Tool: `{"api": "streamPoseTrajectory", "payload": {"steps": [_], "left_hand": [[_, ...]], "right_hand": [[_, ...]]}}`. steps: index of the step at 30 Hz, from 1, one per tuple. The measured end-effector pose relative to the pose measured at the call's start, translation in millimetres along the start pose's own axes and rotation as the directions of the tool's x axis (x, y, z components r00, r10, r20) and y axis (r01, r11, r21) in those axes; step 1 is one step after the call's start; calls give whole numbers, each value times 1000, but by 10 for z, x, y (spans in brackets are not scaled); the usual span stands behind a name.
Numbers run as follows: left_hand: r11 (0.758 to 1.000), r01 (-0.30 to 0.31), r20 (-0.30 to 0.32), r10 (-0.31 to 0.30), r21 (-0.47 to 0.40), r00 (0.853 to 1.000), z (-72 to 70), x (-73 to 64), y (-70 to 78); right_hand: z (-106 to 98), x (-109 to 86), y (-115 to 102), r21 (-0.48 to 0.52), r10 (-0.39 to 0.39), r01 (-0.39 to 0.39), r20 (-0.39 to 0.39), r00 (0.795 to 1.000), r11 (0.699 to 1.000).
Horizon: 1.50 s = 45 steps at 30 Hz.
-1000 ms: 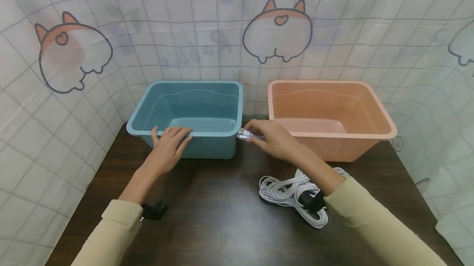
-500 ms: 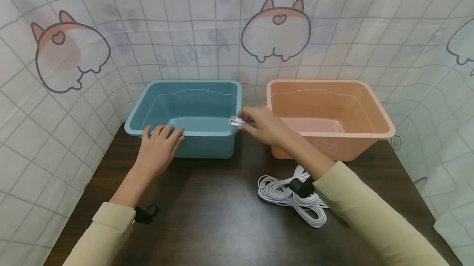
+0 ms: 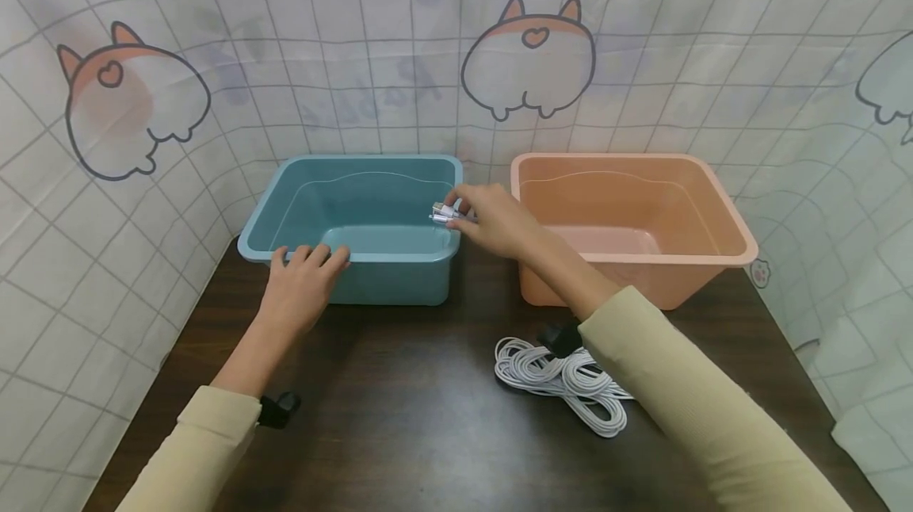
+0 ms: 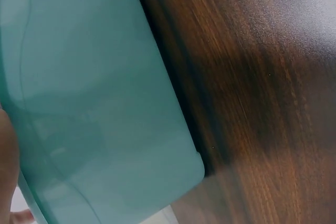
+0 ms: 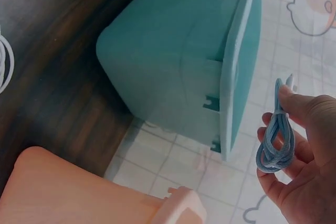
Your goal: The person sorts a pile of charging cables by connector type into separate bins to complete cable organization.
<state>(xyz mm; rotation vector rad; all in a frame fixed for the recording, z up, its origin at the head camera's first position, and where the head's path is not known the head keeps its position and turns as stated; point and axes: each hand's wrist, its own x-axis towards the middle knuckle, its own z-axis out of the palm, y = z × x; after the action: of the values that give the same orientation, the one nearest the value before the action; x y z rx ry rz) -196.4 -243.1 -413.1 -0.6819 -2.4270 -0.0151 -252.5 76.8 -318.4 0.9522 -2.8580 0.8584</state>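
- The right hand point(image 3: 492, 220) pinches a small coiled blue-grey cable point(image 5: 275, 142) with silver plug ends between thumb and fingertips, held above the right rim of the teal rectangular plastic tub point(image 3: 357, 211).
- The coil's long axis runs along the fingers; in the head view its plug ends point(image 3: 441, 215) point left, over the teal tub's inside.
- The left hand point(image 3: 299, 290) rests on the teal tub's near rim, fingers laid flat over the edge.
- Just right of the teal tub stands a salmon-pink rectangular plastic tub point(image 3: 720, 211); the two are apart by a narrow gap.
- Nearer than the teal tub and to its right, a bundle of white looped cord point(image 3: 563, 377) lies on the dark wooden bench point(image 3: 399, 417), partly under the right sleeve.
- Behind the teal tub hangs a white tiled curtain with cartoon prints point(image 3: 528, 60).
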Motion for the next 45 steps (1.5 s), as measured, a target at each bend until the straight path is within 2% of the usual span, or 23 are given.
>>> {"api": "streamPoseTrajectory", "payload": {"steps": [8,20,23,30,35,40,45], "left_hand": [[999,27,12,-26,-38,1000,-26,17,31],[998,34,16,-33,-47,999,-46,16,32],[998,40,21,-39,-53,999,-43,17,32],[995,83,78,-79,-56,994,-58,26,45],[993,96,87,-91,-64,992,-82,30,54],[991,115,112,-106,-72,988,-104,41,70],[989,133,150,-122,-65,981,-109,53,76]], "right_hand": [[-55,208,-39,-5,67,-67,10,998,998],[-71,494,-257,22,104,-105,61,993,994],[-64,543,-310,18,103,-104,61,993,994],[-53,636,-425,-9,75,-75,48,996,997],[-90,691,-542,-19,73,-73,36,997,997],[-118,689,-623,6,56,-57,36,998,998],[-107,635,-590,13,17,-18,42,999,1000]]}}
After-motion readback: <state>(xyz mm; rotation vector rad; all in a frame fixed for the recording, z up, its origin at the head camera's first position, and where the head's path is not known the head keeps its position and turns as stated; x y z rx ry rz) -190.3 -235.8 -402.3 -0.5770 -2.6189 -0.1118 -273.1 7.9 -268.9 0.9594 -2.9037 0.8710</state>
